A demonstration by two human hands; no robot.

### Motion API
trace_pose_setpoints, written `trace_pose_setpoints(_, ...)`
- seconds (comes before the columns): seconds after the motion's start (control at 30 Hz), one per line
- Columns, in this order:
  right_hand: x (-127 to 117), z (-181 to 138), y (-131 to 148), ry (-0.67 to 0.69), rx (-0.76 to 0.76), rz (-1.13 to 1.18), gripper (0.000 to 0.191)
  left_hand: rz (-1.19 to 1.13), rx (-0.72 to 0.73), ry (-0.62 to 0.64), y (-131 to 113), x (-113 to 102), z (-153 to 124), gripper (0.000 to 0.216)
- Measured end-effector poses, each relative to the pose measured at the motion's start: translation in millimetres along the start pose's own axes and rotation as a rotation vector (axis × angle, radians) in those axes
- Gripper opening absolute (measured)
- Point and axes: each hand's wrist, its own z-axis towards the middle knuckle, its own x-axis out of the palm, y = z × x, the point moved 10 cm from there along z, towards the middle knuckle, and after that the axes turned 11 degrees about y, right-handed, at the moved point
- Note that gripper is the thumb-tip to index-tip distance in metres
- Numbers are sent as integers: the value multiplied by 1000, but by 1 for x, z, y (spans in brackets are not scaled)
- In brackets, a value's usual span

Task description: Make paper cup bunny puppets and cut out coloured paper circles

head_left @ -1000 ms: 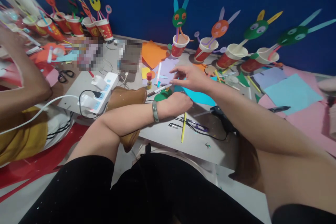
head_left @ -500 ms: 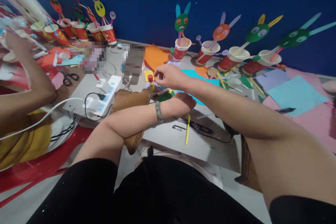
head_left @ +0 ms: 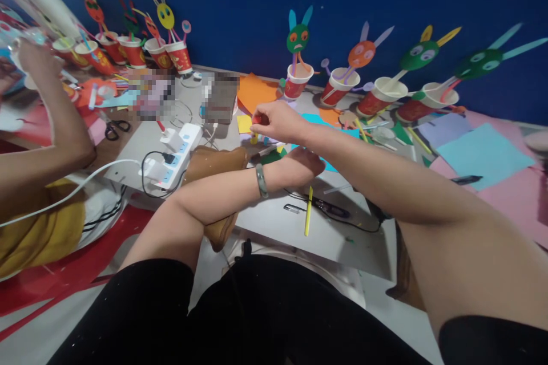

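My right hand (head_left: 276,121) has its fingers closed around the red-capped top of a small yellow glue stick (head_left: 254,138), which stands upright on the table. Beside it lies a small yellow paper square (head_left: 244,124). My left hand (head_left: 302,166), with a jade bangle (head_left: 261,181) on the wrist, is curled under my right forearm. Its fingertips are mostly hidden, and I cannot make out what they hold. Bright blue paper (head_left: 329,165) and green scraps (head_left: 272,157) lie around the hands.
Paper cups with paper-faced figures, among them an orange-faced one (head_left: 362,54), line the blue wall. To the left are a white power strip (head_left: 185,151), a brown pouch (head_left: 214,162), black scissors (head_left: 117,129) and another person's arm (head_left: 64,108). A yellow strip (head_left: 308,214) lies in front.
My right hand has moved slightly left and closed on the glue stick's cap. My left hand has shifted a little to the right. At the left, the other person's hand has moved.
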Motion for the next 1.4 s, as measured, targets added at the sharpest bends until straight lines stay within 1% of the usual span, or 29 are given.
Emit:
trace_pose_setpoints(0.07,-16,-6,-17,-70,33,56,12,26,110,-153,-10,-14,-6,36)
trace_pose_setpoints(0.13,-37,-17,-39,-162,75,126,19,35,219,-339,-16,-32,-19,35)
trace_pose_setpoints(0.17,-48,-24,-51,-214,100,164,20,17,248,-441,-14,-41,-27,40)
trace_pose_setpoints(0.2,-58,-33,-62,-249,126,203,22,-25,244,-545,-6,-49,-34,42)
trace_pose_setpoints(0.23,-67,-43,-74,-280,155,247,23,-92,194,-645,9,-57,-40,39)
trace_pose_setpoints(0.3,-80,-64,-91,-316,190,361,23,-263,-5,-796,52,-64,-46,23)
trace_pose_setpoints(0.33,-83,-74,-96,-313,196,406,22,-336,-108,-842,73,-64,-48,27)
trace_pose_setpoints(0.37,-85,-84,-99,-321,195,442,23,-392,-182,-844,89,-61,-46,42)
trace_pose_setpoints(0.4,-86,-92,-101,-324,196,467,24,-425,-222,-794,101,-56,-39,56)
trace_pose_setpoints(0.43,-85,-99,-101,-324,198,479,25,-446,-257,-719,109,-51,-32,64)
trace_pose_setpoints(0.5,-80,-108,-100,-321,214,477,27,-469,-295,-541,116,-37,-18,72)
trace_pose_setpoints(0.6,-67,-109,-102,-304,254,454,26,-500,-347,-331,116,-19,-9,71)
trace_pose_setpoints(0.73,-58,-107,-114,-318,295,461,26,-493,-372,-167,109,-3,-2,68)
trace_pose_setpoints(0.8,-60,-112,-121,-366,312,472,27,-462,-354,-122,105,-1,0,73)
trace_pose_setpoints(0.87,-61,-118,-129,-397,331,494,28,-420,-324,-112,101,-3,0,74)
trace_pose_setpoints(0.9,-60,-122,-133,-397,341,516,29,-398,-293,-116,97,-5,0,72)
trace_pose_setpoints(1.0,-50,-131,-142,-356,387,592,31,-311,-133,-106,76,-10,3,54)
trace_pose_setpoints(1.07,-42,-137,-148,-319,428,614,29,-236,-37,-72,59,-9,5,44)
trace_pose_setpoints(1.13,-33,-143,-153,-261,476,585,24,-172,-2,-12,47,-3,9,39)
trace_pose_setpoints(1.23,-25,-147,-155,-142,492,414,19,-101,-22,51,40,4,13,39)
trace_pose_setpoints(1.33,-21,-148,-149,-66,440,152,14,-60,-31,39,39,5,16,39)
trace_pose_setpoints(1.4,-13,-148,-145,1,413,4,8,-53,-28,25,41,6,18,38)
